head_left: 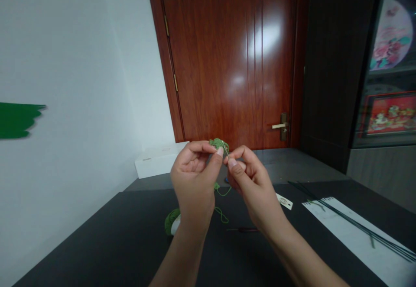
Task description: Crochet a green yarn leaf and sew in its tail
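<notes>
A small green crocheted piece point(218, 143) is pinched between the thumb and index finger of my left hand point(196, 170). My right hand point(248, 172) is closed on a thin silvery needle point(226, 152), whose far end lies against the green piece. Whether its tip passes through the stitches I cannot make out. Loose green yarn point(222, 214) hangs below and runs over the dark table between my wrists. Partly hidden behind my left forearm sits a ball of green yarn point(171, 221) with a white band.
A slim dark-handled tool, perhaps a crochet hook point(243, 230), lies under my right wrist. To the right are a white tag point(284, 201) and a paper sheet point(354, 239) with long dark green stems point(364, 228) across it. A white box point(156, 162) stands against the wall.
</notes>
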### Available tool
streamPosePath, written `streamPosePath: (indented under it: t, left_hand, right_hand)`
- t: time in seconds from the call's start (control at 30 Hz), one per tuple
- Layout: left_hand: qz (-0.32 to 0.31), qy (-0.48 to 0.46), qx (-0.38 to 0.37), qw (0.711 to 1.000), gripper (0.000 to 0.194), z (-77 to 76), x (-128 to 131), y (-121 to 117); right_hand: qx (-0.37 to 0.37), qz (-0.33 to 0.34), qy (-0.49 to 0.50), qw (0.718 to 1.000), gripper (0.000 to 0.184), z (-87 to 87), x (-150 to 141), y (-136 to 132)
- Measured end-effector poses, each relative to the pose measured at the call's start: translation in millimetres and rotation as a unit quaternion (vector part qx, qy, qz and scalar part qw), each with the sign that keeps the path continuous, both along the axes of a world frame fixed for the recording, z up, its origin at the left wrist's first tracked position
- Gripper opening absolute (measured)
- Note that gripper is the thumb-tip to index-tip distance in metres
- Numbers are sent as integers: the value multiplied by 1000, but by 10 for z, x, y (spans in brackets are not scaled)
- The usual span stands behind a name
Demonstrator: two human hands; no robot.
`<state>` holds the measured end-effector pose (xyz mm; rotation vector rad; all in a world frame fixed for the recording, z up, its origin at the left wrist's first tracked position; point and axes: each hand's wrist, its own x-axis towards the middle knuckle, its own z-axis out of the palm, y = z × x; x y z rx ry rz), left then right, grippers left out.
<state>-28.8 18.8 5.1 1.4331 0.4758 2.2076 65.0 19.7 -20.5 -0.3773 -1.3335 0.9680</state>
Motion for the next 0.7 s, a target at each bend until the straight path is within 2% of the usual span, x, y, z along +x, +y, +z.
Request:
streamPosePath:
  t: [0.13,0.33,0.43,0.57,0.7]
  left_hand:
    - [-16,18,7,1000,18,-3,-18,2]
    - [-2,90,40,995,21,-23,-32,16]
    - [-10,96,35,995,21,-24,-57,45]
    - [-8,34,-7,999,18,-3,-123,70]
    - [4,10,-23,1000,17,20,-152,41]
  right_hand:
    - [12,-20,9,1000,22,-27,-26,-10]
    - [11,-97,18,995,29,37,5,-19]
    - [3,-71,-3,997,32,73,43,6]
    - [-9,-21,-48,999,33,110,43,2]
    - [-28,11,-60,998,35,126,-3,-26]
